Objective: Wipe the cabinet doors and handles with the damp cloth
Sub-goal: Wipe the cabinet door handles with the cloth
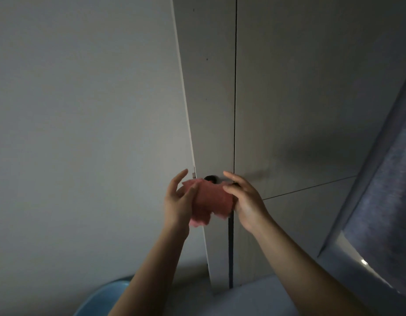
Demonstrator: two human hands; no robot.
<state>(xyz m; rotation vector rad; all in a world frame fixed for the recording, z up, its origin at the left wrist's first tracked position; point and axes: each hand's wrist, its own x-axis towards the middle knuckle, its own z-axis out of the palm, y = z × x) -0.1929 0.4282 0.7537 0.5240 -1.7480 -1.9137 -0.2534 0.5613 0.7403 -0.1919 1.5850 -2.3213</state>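
Midway, seemingly, the left hand (178, 201) and right hand (245, 197) are pinching a pink cloth (211, 201) before the dark knob (210, 178), cabinet doors (300, 99) apparently still awaiting wiping.

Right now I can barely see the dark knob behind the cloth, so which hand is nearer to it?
Left. The left hand sits just below-left of the knob, with the cloth between them; the right hand is further away, to its lower right.

Dim room: a plain grey wall (83, 110) fills nine o'clock, a blue-grey curtain (384, 190) hangs at three, a blue tub (101, 297) sits at seven.
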